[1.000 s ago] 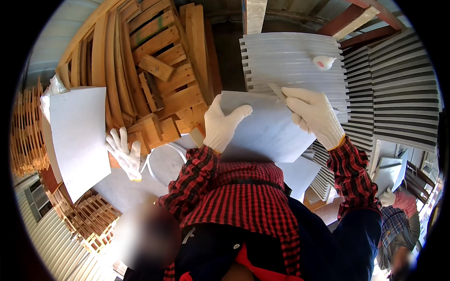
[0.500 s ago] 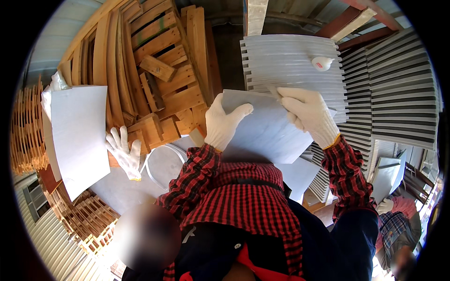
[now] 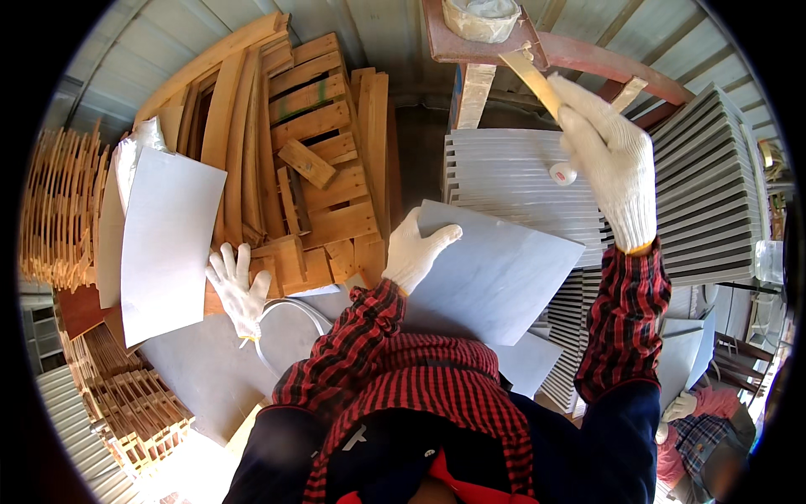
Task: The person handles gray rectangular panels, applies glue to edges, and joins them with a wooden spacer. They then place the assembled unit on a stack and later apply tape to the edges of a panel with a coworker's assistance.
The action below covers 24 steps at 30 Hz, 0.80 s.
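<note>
My left hand [image 3: 417, 254], in a white knit glove, grips the upper left edge of a flat grey panel [image 3: 499, 273], thumb on its face. The panel leans tilted against my front. Raised at the upper right, my gloved right hand [image 3: 611, 155] is closed around a flat yellowish wooden stick [image 3: 534, 82]. The stick's far end is just below a bowl [image 3: 481, 20] of whitish stuff on a reddish-brown ledge [image 3: 443, 44]; I cannot tell whether they touch.
A stack of grey strips [image 3: 495, 168] bears a white bottle [image 3: 562, 174]. Wooden pallets [image 3: 323, 126] stand at the far left. A white glove [image 3: 239, 290] lies near a pale board [image 3: 168, 244] and a pale hoop [image 3: 273, 336]. Another person [image 3: 705, 437] is at lower right.
My right hand has left the panel's upper edge and gone up with the stick toward the bowl. My left hand still holds the panel. The view has shifted, bringing the bowl into sight.
</note>
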### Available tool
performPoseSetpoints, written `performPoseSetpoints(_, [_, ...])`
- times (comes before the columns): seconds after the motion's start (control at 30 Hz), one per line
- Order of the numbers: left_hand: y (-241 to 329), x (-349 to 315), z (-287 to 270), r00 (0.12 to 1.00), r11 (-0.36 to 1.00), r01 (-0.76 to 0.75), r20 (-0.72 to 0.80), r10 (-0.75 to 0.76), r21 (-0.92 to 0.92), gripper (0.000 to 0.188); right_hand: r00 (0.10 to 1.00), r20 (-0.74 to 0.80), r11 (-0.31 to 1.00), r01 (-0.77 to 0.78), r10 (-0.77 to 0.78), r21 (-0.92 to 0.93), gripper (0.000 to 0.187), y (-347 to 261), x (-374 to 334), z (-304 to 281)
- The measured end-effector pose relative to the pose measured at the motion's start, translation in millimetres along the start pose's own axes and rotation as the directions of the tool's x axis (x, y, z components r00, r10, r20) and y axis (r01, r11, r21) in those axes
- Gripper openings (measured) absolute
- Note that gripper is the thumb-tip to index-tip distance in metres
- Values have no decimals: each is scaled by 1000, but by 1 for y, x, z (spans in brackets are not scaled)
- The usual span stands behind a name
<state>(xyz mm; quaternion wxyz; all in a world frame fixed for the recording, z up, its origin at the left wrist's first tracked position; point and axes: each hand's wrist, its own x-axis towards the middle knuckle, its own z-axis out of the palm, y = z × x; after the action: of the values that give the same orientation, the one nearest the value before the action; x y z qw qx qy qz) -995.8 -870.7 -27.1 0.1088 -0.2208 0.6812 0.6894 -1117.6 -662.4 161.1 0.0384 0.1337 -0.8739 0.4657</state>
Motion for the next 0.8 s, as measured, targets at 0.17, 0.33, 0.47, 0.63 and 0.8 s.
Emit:
performPoseSetpoints(0.17, [-8, 9, 2, 999, 999, -30, 19, 30, 17, 45, 721, 152, 388, 524, -676, -758, 39, 3, 57, -19])
performPoseSetpoints(0.33, [0, 10, -1, 1000, 999, -5, -4, 5, 44, 43, 835, 330, 152, 431, -439, -889, 35, -48, 91, -24])
performPoseSetpoints(0.47, [-9, 21, 5, 997, 995, 17, 83, -10, -93, 46, 750, 450, 24, 526, -485, -850, 25, -49, 117, -26])
performPoseSetpoints(0.63, [-16, 23, -1, 999, 998, -26, 28, 28, -55, 45, 767, 508, 61, 572, -391, -818, 30, -56, 127, -17])
performPoseSetpoints(0.8, [-13, 26, 1, 999, 999, -27, 18, 27, 30, 51, 931, 178, 451, 314, -318, -835, 52, -60, 38, -42])
